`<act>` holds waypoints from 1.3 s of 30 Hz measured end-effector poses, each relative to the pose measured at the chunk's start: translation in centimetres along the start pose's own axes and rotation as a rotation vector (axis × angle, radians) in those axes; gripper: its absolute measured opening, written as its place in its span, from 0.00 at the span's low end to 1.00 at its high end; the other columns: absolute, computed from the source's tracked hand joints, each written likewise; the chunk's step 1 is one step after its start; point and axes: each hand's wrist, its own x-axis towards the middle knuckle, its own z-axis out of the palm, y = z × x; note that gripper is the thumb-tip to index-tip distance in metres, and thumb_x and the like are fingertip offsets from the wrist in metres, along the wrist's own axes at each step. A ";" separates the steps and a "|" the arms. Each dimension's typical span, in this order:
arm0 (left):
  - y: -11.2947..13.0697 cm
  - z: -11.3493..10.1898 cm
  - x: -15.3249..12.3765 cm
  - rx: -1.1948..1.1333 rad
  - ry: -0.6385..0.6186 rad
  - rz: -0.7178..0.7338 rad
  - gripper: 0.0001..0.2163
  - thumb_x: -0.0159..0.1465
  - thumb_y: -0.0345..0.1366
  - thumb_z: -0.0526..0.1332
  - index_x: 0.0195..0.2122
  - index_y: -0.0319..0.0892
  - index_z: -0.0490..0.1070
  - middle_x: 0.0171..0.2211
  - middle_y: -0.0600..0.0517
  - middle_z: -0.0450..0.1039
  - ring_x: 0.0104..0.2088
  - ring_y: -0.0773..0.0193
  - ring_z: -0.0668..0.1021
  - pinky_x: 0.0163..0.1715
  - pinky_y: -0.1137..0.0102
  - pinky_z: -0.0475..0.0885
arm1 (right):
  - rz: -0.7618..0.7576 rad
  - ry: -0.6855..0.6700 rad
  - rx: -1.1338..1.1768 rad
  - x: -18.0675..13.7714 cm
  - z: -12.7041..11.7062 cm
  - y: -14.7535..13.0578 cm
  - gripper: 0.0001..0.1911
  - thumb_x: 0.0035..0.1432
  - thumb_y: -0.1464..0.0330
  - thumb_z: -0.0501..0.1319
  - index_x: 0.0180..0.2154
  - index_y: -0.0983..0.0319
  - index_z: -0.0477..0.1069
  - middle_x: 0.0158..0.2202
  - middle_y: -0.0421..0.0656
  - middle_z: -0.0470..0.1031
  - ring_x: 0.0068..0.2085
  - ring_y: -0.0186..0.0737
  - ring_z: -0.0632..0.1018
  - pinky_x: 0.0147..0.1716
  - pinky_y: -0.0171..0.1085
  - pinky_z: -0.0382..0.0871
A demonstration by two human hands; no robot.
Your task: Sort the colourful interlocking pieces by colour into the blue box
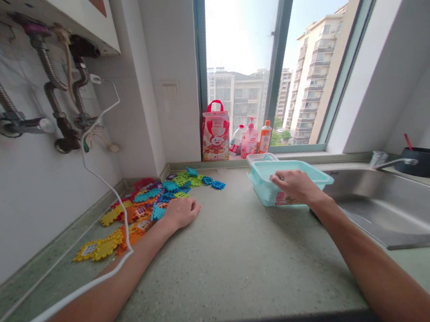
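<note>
My left hand (182, 212) rests on the counter at the right edge of a pile of colourful plastic gear-shaped building pieces (147, 195). Its fingers are curled, and whatever they may hold is hidden. Yellow pieces (106, 246) lie nearest the wall, with blue pieces (213, 182) at the pile's far right. My right hand (295, 185) is closed at the top of a turquoise plastic box (261, 193), fingers bent over its rim area. A translucent lid-like part (308, 168) sits tilted on the box; the hand covers part of it.
A white cable (125, 219) hangs across the left forearm. Right of the box is a steel sink (393, 203) with a faucet (398, 162) and a dark container (419, 161). A pink package (216, 136) and several bottles (249, 140) stand on the windowsill.
</note>
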 end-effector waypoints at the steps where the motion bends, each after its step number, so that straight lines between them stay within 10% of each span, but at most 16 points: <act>1: 0.0 0.1 0.0 0.000 0.001 0.000 0.16 0.70 0.48 0.55 0.32 0.46 0.76 0.31 0.46 0.81 0.35 0.52 0.82 0.35 0.65 0.68 | 0.007 -0.015 -0.015 0.0 -0.1 -0.1 0.26 0.72 0.55 0.47 0.35 0.60 0.78 0.38 0.49 0.83 0.37 0.46 0.80 0.33 0.38 0.58; 15: -0.2 0.0 -0.3 -0.006 -0.001 0.030 0.15 0.69 0.49 0.57 0.33 0.46 0.77 0.32 0.46 0.81 0.35 0.52 0.82 0.36 0.65 0.69 | 0.055 -0.089 -0.023 -0.7 -0.4 -0.5 0.31 0.73 0.52 0.42 0.40 0.56 0.82 0.43 0.49 0.83 0.41 0.51 0.81 0.38 0.41 0.65; 24: -0.4 -0.4 -0.7 -0.007 -0.003 0.056 0.14 0.68 0.48 0.58 0.36 0.46 0.79 0.34 0.45 0.81 0.37 0.51 0.82 0.39 0.63 0.71 | -0.356 0.576 0.182 -1.7 -0.2 -4.4 0.15 0.69 0.63 0.56 0.48 0.59 0.79 0.51 0.50 0.81 0.51 0.52 0.78 0.55 0.48 0.69; 30: 0.1 -0.3 -1.0 -0.050 -0.004 0.118 0.14 0.69 0.48 0.58 0.37 0.46 0.78 0.34 0.47 0.81 0.37 0.53 0.81 0.39 0.64 0.71 | -0.720 0.104 0.358 -3.6 4.1 -10.5 0.12 0.68 0.68 0.56 0.47 0.58 0.78 0.41 0.45 0.82 0.37 0.39 0.80 0.39 0.36 0.70; 39: 2.3 -1.3 -2.4 0.032 -0.035 0.289 0.12 0.71 0.44 0.55 0.43 0.44 0.75 0.41 0.42 0.80 0.41 0.50 0.80 0.38 0.61 0.71 | -0.578 -0.174 0.421 -3.8 7.5 -11.4 0.14 0.67 0.64 0.59 0.28 0.61 0.72 0.24 0.39 0.75 0.24 0.33 0.69 0.28 0.34 0.53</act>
